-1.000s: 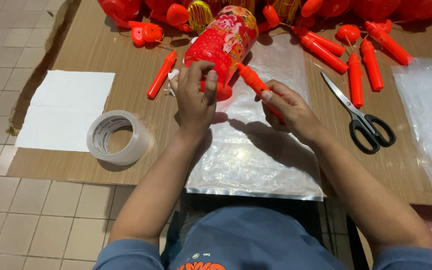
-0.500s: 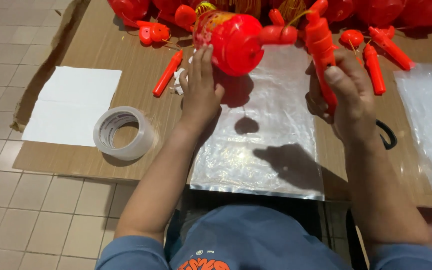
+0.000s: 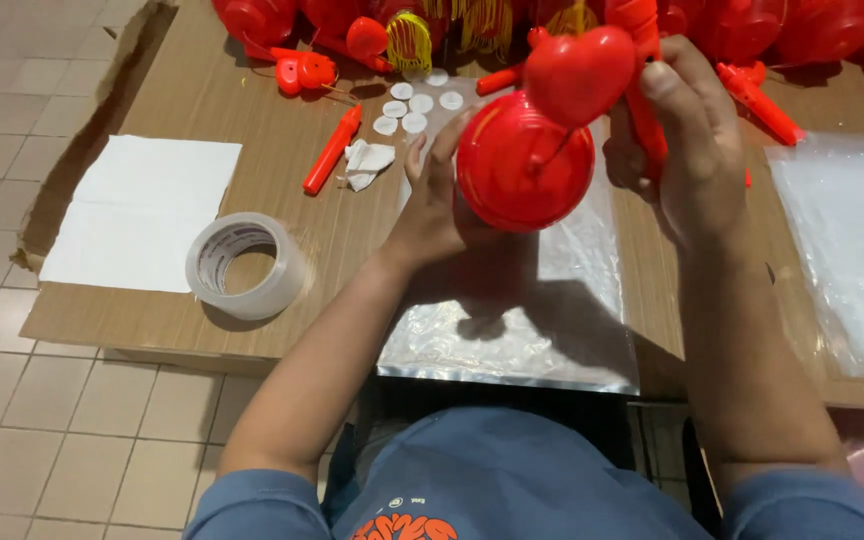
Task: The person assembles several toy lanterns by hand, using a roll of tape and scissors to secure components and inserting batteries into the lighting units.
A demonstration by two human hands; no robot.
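Above the brown cardboard-covered table (image 3: 252, 200), I see both bare hands raised close to the camera, holding a round red plastic lantern (image 3: 524, 165) over a clear plastic sheet (image 3: 532, 320) that lies on the cardboard. My view goes down along two forearms in blue sleeves. The left hand (image 3: 432, 205) comes up from below, wrist bent back, its fingers curled against the lantern's left side and closed on it; the thumb is hidden behind the red shell. The right hand (image 3: 687, 155) reaches in from the right with its back to the camera, fingers folded around a long red plastic stick (image 3: 642, 100) that stands nearly upright beside the lantern. A red heart-shaped piece (image 3: 577, 72) sits just above the lantern, touching the stick; I cannot tell how it is fixed.

On the left of the table lies a white paper sheet (image 3: 142, 210), and just beside it a roll of clear tape (image 3: 247, 265). Further back lie a loose red stick (image 3: 332, 150), a crumpled white scrap (image 3: 365, 162) and small white round stickers (image 3: 407, 105). A heap of red lantern parts (image 3: 292, 30) along the far edge is cut off by the frame. A second clear sheet (image 3: 847, 250) runs off the right side.
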